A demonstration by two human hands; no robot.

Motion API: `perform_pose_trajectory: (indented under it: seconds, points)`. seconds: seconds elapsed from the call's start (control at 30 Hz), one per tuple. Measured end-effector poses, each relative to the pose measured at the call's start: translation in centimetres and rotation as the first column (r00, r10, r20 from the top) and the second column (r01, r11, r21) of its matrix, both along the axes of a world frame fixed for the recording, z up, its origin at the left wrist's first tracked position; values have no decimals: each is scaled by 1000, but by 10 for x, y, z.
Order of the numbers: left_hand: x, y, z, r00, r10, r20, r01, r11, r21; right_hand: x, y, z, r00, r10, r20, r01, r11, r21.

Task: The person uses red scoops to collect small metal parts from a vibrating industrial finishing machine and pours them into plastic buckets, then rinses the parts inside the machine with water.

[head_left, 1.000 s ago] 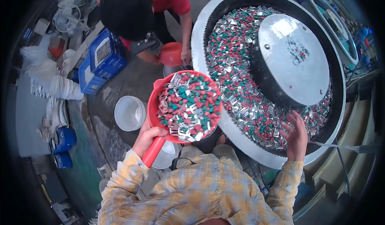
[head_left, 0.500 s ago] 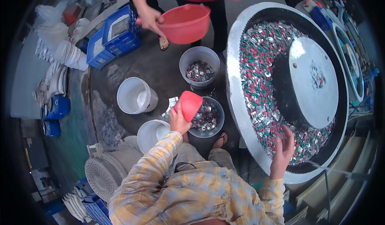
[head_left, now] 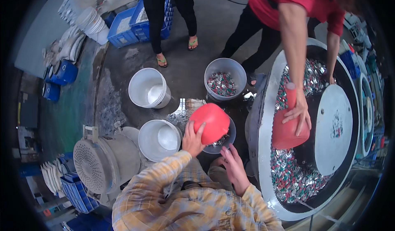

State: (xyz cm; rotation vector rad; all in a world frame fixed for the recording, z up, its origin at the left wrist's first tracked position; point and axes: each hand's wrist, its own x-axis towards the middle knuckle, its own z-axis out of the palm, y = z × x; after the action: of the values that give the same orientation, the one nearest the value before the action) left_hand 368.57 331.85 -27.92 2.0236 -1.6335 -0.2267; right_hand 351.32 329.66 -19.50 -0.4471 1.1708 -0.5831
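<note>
My left hand (head_left: 192,139) grips a red plastic bowl (head_left: 210,122), tipped over with its rounded underside facing up. Beneath it stands a grey bucket (head_left: 233,133), partly hidden, with small shiny metal pieces (head_left: 222,140) inside. My right hand (head_left: 234,167) is empty beside the near rim of this bucket, fingers stretched out and slightly apart. On the right, a co-worker's hand (head_left: 299,115) presses a red dipper (head_left: 291,134) with a handle into the large round tub (head_left: 265,148). The tub holds many metal pieces mixed with red and green bits (head_left: 284,177).
A white bucket (head_left: 235,72) of mixed pieces stands farther off. Two white buckets, one farther (head_left: 147,87) and one nearer (head_left: 158,138), sit to the left. Near my left arm is a perforated metal drum (head_left: 94,165). Blue crates (head_left: 123,27) lie beyond; another person's feet (head_left: 161,59) are nearby.
The bowl in my left hand has turned further over above the grey bucket. My right hand has left the tub for the bucket's side. The co-worker has moved right, bringing the dipper into the tub.
</note>
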Motion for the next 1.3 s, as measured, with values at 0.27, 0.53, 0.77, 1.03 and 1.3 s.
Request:
perform_pose_trajectory:
  seconds: [0.27, 0.53, 0.77, 1.03, 1.3]
  points:
    - [-1, 45, -128, 408, -57, -911, 97, 995, -19, 26, -20, -107, 963, -243, -114, 242, 970, -20]
    - [60, -45, -327, 810, 470, -350, 74, 510, 857, -10, -12, -144, 902, -295, -313, 220, 942, -253]
    - [101, -98, -310, 916, 273, -294, 58, 635, 770, -15, 0, -129, 811, -275, -517, 190, 959, -212]
    - [234, -200, -293, 994, 48, -99, 30, 750, 660, -28, 27, -133, 788, -137, -600, 131, 990, -54]
    - [342, -260, -307, 923, 321, 211, -384, 767, 514, -21, 8, -166, 752, -170, -637, 209, 978, -14]
